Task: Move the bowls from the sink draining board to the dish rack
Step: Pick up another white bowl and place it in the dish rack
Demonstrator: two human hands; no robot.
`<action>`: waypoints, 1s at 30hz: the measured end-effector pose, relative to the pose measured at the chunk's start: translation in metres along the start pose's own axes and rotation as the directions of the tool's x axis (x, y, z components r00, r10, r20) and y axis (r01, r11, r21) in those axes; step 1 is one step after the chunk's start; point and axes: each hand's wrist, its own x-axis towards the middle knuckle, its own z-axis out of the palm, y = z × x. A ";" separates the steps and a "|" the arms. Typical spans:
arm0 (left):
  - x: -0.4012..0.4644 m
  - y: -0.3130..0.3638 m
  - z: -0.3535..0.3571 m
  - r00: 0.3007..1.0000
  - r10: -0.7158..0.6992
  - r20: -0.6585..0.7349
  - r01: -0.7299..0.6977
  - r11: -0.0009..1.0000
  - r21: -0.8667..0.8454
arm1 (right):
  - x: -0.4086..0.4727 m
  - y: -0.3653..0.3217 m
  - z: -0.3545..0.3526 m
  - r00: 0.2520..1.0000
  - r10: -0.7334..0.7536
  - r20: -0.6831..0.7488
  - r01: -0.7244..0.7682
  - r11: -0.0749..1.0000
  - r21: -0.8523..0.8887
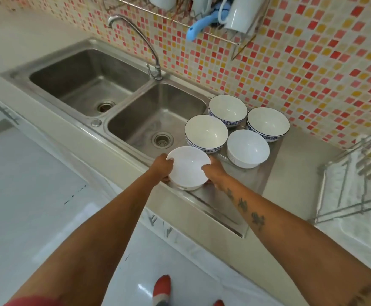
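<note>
Both hands held one white bowl (pixel 188 167) at the front edge of the draining board (pixel 249 184). The left hand (pixel 161 167) wrapped its fingers (pixel 170 161) round the left rim. The right hand (pixel 213 170) gripped the right rim, thumb on top. Four more bowls stood just behind it on the board: a plain white one (pixel 247 149) and three with blue patterns (pixel 205 133). The sink (pixel 158 115) lay to their left. The dish rack (pixel 357 186) stood well apart on the right. I saw no writing to read.
</note>
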 end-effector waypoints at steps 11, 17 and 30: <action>-0.004 -0.002 0.003 1.000 -0.010 0.002 0.010 1.000 0.016 | -0.008 -0.005 -0.008 0.998 -0.027 0.049 0.028 1.000 -0.012; -0.036 0.027 -0.010 0.997 0.055 0.061 -0.044 0.985 -0.169 | -0.033 -0.046 -0.043 0.980 -0.166 0.110 0.186 0.959 -0.214; -0.184 0.254 -0.008 0.680 0.481 0.554 -0.226 0.856 -0.466 | -0.198 -0.188 -0.234 0.656 -0.716 -0.240 0.662 0.698 -0.274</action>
